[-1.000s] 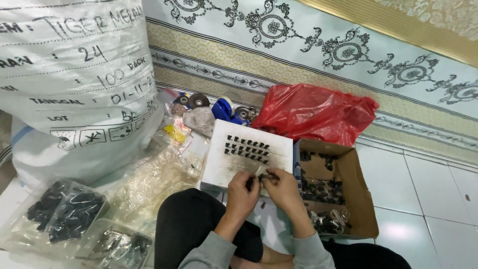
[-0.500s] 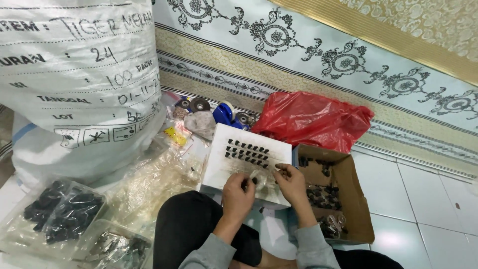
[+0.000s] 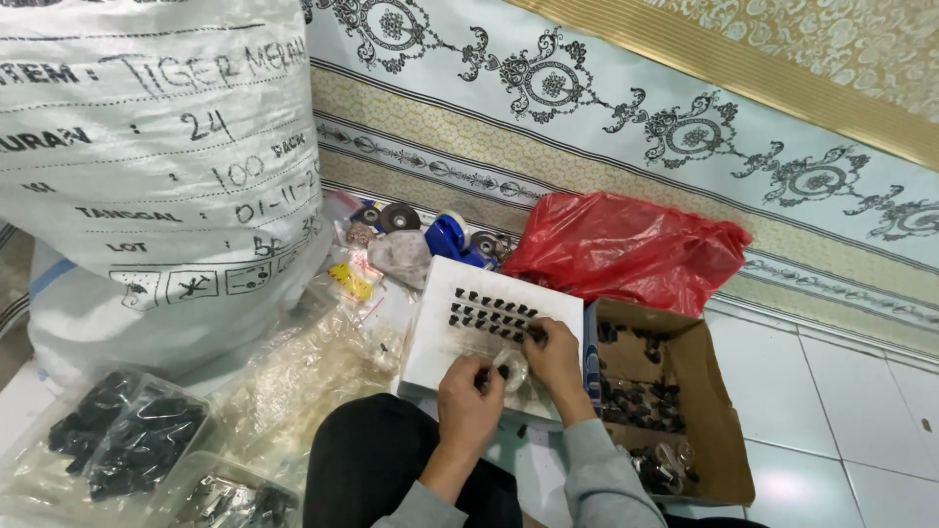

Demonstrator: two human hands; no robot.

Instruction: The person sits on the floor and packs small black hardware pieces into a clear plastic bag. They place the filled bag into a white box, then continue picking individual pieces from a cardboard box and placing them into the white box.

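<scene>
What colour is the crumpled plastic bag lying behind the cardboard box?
Red: the plastic bag is glossy red, clearest in the head view, behind the brown cardboard box.

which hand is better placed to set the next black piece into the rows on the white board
Right, probably. The right hand already rests at the end of the rows of small black pieces on the white board. The left hand sits lower, at a small clear bag.

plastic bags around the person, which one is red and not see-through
The crumpled red plastic bag lying against the patterned wall, just behind the open brown cardboard box. The clear plastic bags of small black parts at lower left are transparent.
</scene>
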